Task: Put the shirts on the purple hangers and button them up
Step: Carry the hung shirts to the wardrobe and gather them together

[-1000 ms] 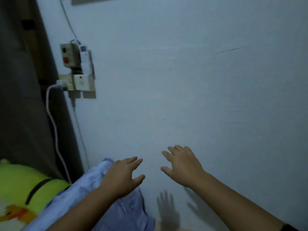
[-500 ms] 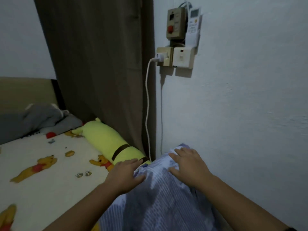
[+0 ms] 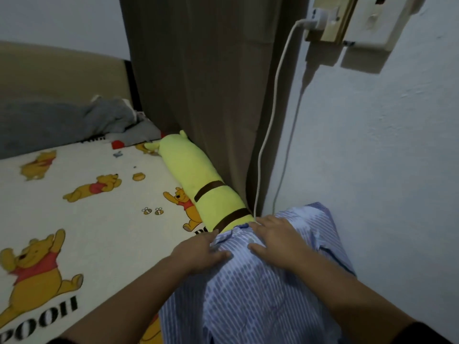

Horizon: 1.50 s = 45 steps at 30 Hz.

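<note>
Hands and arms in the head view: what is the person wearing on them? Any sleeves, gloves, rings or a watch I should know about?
Both forearms are bare. The left hand and the right hand have no gloves, and no rings or watch show. A dark sleeve edge shows at the bottom right corner, high on the right arm. Dark fabric also shows at the bottom edge by the left arm, too little to tell more.

A long yellow-green plush bolster with brown bands (image 3: pixel 198 184) lies along the foot of a brown curtain (image 3: pixel 203 70). Beside it spreads a cream bedsheet printed with cartoon bears (image 3: pixel 87 219). A crumpled grey blanket (image 3: pixel 74 122) sits by a tan headboard (image 3: pixel 62 75). A white cable (image 3: pixel 268 135) drops from a wall socket (image 3: pixel 323 18), possibly a charger.
</note>
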Each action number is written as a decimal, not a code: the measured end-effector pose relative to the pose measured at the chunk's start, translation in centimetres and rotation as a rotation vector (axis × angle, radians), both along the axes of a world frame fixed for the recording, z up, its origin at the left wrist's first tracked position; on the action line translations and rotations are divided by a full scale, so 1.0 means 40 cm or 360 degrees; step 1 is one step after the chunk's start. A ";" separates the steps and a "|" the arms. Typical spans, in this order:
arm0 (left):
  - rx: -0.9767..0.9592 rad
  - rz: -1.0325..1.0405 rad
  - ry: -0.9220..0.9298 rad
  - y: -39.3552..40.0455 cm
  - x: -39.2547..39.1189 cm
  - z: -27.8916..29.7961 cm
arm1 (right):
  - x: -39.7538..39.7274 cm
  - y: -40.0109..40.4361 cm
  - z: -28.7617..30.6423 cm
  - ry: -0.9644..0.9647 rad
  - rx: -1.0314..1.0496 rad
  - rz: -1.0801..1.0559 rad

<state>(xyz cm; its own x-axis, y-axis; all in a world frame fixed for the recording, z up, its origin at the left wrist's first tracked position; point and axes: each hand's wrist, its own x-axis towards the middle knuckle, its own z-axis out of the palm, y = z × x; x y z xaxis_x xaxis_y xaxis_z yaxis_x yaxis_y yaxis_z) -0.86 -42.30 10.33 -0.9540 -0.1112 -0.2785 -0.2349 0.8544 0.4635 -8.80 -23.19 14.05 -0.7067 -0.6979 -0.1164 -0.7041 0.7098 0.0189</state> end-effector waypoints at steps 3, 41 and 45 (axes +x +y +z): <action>0.0005 0.0079 -0.0120 -0.008 -0.021 -0.031 | -0.030 -0.023 -0.035 -0.0025 -0.0027 0.0088; -0.0279 0.0152 0.0656 -0.034 0.025 -0.012 | -0.117 -0.055 0.140 0.0592 -0.0884 0.0028; -0.0259 0.0036 0.0796 -0.039 0.039 0.012 | -0.121 -0.075 0.194 0.0517 -0.0848 0.0085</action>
